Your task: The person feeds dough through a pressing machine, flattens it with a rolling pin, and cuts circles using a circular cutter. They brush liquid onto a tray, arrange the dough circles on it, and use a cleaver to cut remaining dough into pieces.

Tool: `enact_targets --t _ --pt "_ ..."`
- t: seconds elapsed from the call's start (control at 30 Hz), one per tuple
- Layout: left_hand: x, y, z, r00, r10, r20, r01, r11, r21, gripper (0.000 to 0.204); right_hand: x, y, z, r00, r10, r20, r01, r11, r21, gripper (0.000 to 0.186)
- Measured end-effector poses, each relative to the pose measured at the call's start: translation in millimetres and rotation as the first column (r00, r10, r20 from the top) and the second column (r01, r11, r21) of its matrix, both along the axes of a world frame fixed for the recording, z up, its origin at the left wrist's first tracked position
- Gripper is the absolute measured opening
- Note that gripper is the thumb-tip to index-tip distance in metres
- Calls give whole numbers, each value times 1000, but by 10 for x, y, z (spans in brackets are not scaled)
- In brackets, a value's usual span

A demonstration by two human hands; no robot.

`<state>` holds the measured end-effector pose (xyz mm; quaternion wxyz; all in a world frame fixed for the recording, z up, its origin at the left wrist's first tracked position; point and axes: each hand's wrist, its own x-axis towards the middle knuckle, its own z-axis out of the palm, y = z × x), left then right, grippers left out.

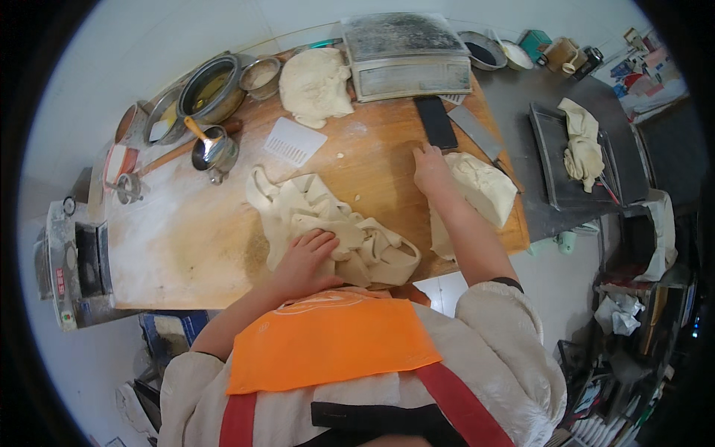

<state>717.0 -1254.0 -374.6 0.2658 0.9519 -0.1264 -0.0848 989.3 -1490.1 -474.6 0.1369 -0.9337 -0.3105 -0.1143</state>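
Note:
My left hand (304, 259) rests palm down on a pile of folded dough strips (328, 223) in the middle of the wooden table (194, 246). My right hand (430, 168) lies flat on the board, fingers together, just below a dark rectangular object (436, 122) and beside a large lump of dough (480, 195) at the table's right edge. Another dough mass (315, 86) sits at the far side next to a flour-dusted scale (406, 56). Neither hand grips anything.
A white ridged plastic scraper (295, 141) lies near the far dough. Metal bowls (212, 88) and a cup with a wooden spoon (214, 151) stand at the far left. A metal bench knife (477, 132) lies right of the dark object. A dark tray with a cloth (581, 145) sits on the steel counter to the right.

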Motion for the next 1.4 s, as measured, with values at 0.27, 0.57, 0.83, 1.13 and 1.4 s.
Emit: enact_targets --t 0.27,0.57,0.83,1.13,1.4 --pt "-47 959 -339 582 804 -123 -801 542 -252 62 -755 729 -34 876 232 -423 -124 956 267 11" --pt "540 1332 -973 577 777 250 -815 566 121 72 -400 1409 45 938 50 -343 43 965 259 15" --pt "430 1357 -353 558 817 -147 -766 439 -469 44 -588 1632 346 859 36 -510 132 948 290 16" --pt "40 858 -200 976 -26 214 -2 992 129 50 -2412 1331 611 962 252 -104 -211 930 302 42" --pt "767 1388 -13 810 342 -476 -540 750 -381 53 -2101 583 941 875 -79 -477 243 925 292 51"
